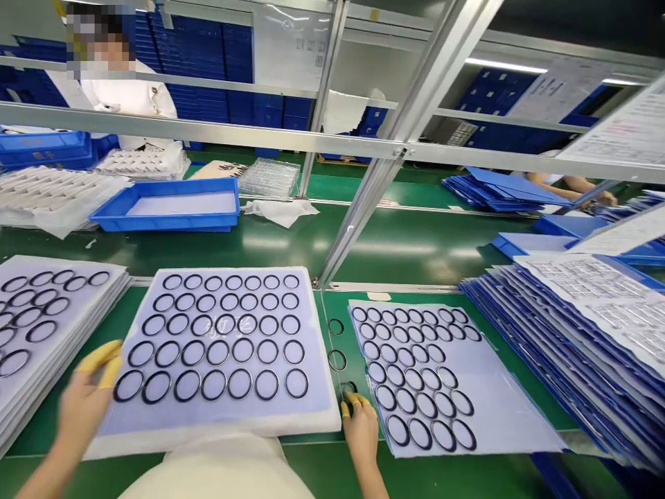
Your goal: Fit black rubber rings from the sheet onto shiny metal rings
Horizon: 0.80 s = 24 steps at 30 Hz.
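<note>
A white foam tray [312, 409] lies in front of me, covered by a pale sheet holding several rows of black rings [231, 326]. My left hand [86, 398], with yellow finger cots, rests at the tray's left edge, fingers stretched out. My right hand [358, 423] sits between this tray and a second ring sheet [499, 409] to the right. Its cot-covered fingertips pinch at a loose black ring [348, 389] on the green table. Two more loose rings [337, 343] lie just beyond it.
More ring sheets [57, 312] are stacked at the left, blue trays [561, 346] at the right. A blue bin [166, 208] stands across the green belt, behind a slanting metal frame [364, 201]. A person in white [129, 97] works far left; another's arm [571, 184] shows far right.
</note>
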Tool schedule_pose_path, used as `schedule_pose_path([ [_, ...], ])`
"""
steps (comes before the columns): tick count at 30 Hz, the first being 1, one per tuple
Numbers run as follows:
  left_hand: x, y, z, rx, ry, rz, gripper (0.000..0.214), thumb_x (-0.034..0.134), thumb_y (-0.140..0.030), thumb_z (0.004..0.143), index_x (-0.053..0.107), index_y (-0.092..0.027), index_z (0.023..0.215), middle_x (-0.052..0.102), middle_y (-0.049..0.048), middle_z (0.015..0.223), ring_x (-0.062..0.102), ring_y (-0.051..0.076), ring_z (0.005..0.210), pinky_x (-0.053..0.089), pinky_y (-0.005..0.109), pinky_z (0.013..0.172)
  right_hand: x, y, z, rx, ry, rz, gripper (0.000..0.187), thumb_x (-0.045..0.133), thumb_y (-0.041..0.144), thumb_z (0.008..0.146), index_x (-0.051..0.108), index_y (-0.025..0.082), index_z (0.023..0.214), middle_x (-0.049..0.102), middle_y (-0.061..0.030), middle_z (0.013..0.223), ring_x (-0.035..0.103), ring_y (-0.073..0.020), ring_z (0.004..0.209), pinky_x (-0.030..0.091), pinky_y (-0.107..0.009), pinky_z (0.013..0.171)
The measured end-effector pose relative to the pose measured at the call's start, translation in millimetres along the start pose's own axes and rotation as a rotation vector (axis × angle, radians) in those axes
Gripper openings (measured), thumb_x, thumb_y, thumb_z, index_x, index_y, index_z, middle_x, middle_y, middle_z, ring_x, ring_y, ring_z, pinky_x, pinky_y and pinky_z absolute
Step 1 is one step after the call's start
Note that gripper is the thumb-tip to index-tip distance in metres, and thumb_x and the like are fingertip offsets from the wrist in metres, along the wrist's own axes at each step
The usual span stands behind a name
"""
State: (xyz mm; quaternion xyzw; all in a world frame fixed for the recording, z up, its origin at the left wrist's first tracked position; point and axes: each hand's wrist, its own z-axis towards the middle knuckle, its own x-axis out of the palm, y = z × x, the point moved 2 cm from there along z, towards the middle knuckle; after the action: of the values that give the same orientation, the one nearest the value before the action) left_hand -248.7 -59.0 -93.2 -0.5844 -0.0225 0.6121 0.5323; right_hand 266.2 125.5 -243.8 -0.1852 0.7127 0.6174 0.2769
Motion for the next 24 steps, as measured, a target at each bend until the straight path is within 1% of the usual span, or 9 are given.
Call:
schedule_pose_path([
  [2,27.9,-50,-16,0.215,0.134,-0.049,0.036,0.053,-0.045,0.085,0.059,-0.020,0.111,0.067,0.0057,0.109,0.062,0.026,0.103,0.051,0.042,0.091,2,-3,5,-0.073,-0.013,-0.063,0.026,0.062,0.042,0.081,0.065,0.016,0.082,0.065,-0.0108,0.101,0.056,-0.0273,0.106,0.035,-0.050,0.098],
  [4,57.3,-101,-35,0.499,0.342,-0.091,0.026,0.052,-0.035,0.088,0.062,-0.023,0.108,0.066,0.0060,0.113,0.061,0.022,0.106,0.049,0.037,0.093,3,-1,15,-0.127,-0.031,-0.101,0.028,0.060,0.043,0.082,0.064,0.016,0.082,0.064,-0.0109,0.101,0.056,-0.0270,0.103,0.037,-0.049,0.096],
  [6,81.4,-141,-55,0.704,0.507,-0.104,0.022,0.050,-0.024,0.090,0.063,-0.025,0.107,0.065,0.0053,0.111,0.060,0.019,0.104,0.047,0.035,0.093,1,8,23,-0.171,-0.062,-0.118,0.031,0.054,0.045,0.083,0.065,0.016,0.083,0.063,-0.0136,0.101,0.056,-0.0290,0.102,0.039,-0.051,0.094],
  [8,99.2,-167,-73,0.809,0.640,-0.076,0.020,0.051,-0.018,0.089,0.064,-0.024,0.104,0.064,0.0059,0.107,0.059,0.018,0.097,0.047,0.034,0.089,-4,24,24,-0.223,-0.090,-0.113,0.036,0.048,0.046,0.084,0.067,0.015,0.086,0.062,-0.0182,0.104,0.054,-0.0326,0.102,0.039,-0.054,0.093],
  [11,116.0,-185,-90,0.863,0.792,0.003,0.013,0.055,-0.016,0.087,0.065,-0.021,0.093,0.063,0.0058,0.099,0.056,0.018,0.088,0.047,0.033,0.082,-9,62,2,-0.367,-0.036,-0.064,0.036,0.048,0.044,0.085,0.070,0.017,0.093,0.062,-0.0185,0.108,0.053,-0.0330,0.105,0.040,-0.054,0.094],
  [15,124.7,-193,-97,0.792,0.882,0.056,0.012,0.056,-0.017,0.086,0.066,-0.020,0.093,0.064,0.0055,0.096,0.055,0.020,0.089,0.045,0.034,0.081,5,111,-44,-0.562,0.222,0.021,0.020,0.062,0.029,0.078,0.072,0.030,0.095,0.068,-0.0078,0.104,0.058,-0.0286,0.102,0.046,-0.046,0.091],
  [18,123.0,-198,-95,0.652,0.930,-0.046,0.017,0.053,-0.017,0.087,0.066,-0.021,0.097,0.065,0.0054,0.100,0.056,0.020,0.094,0.044,0.035,0.086,16,128,-59,-0.539,0.277,0.068,0.019,0.056,0.025,0.081,0.074,0.027,0.088,0.069,-0.0131,0.101,0.059,-0.0337,0.097,0.047,-0.054,0.084],
  [21,116.7,-203,-90,0.422,0.956,-0.234,0.022,0.048,-0.018,0.088,0.066,-0.021,0.100,0.066,0.0061,0.103,0.057,0.020,0.098,0.044,0.035,0.089,11,138,-58,-0.468,0.288,0.158,0.023,0.052,0.033,0.084,0.072,0.022,0.082,0.068,-0.0167,0.094,0.060,-0.0354,0.095,0.046,-0.058,0.085],
  [24,105.8,-209,-84,0.074,0.978,-0.445,0.030,0.052,-0.022,0.085,0.061,-0.019,0.113,0.065,0.0087,0.111,0.059,0.019,0.099,0.045,0.034,0.087,-10,157,-59,-0.397,0.361,0.284,0.026,0.048,0.040,0.089,0.065,0.020,0.088,0.069,-0.0118,0.084,0.064,-0.0272,0.079,0.053,-0.047,0.076],
])
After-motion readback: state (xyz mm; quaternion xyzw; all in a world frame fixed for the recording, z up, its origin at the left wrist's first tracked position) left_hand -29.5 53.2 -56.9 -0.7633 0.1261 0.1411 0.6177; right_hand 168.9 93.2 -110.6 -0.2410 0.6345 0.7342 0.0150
